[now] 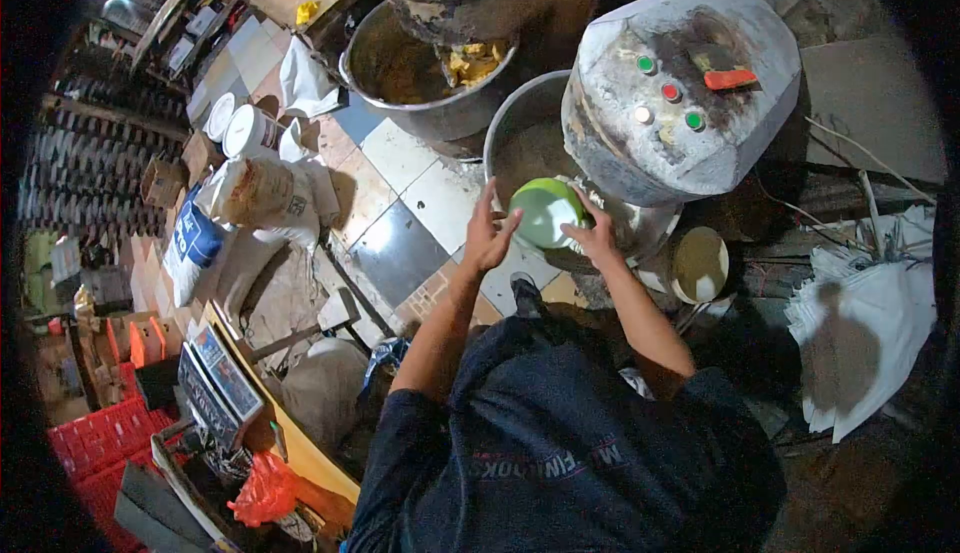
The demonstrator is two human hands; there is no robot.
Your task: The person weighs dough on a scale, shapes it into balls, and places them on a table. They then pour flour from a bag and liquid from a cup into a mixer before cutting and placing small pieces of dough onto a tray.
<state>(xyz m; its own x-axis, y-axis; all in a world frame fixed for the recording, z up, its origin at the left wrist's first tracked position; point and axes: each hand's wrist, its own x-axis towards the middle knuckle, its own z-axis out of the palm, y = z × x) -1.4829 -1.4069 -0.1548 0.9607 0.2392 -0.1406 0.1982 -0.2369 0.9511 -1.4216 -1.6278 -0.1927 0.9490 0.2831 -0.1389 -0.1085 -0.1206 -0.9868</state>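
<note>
My right hand [597,236] grips the right edge of a light green bowl [543,211], its thumb over the near rim and its fingers behind. At the bowl's left side, my left hand [487,237] has its fingers spread, the thumb tip close to the rim. The bowl is tilted over the near side of a large metal mixing bowl [492,143]. Above that mixing bowl sits a mixer head [640,138] with green, red and white buttons and a red-orange handle. White material shows behind my right hand.
A second mixer bowl [350,68] holds yellow-orange dough. A brown-filled bucket [700,265] stands at right, near stacked white sacks [860,333]. On the left are a white tub [250,131], a blue-and-white bag [192,243] and red crates [105,443]. The floor is tiled [400,238].
</note>
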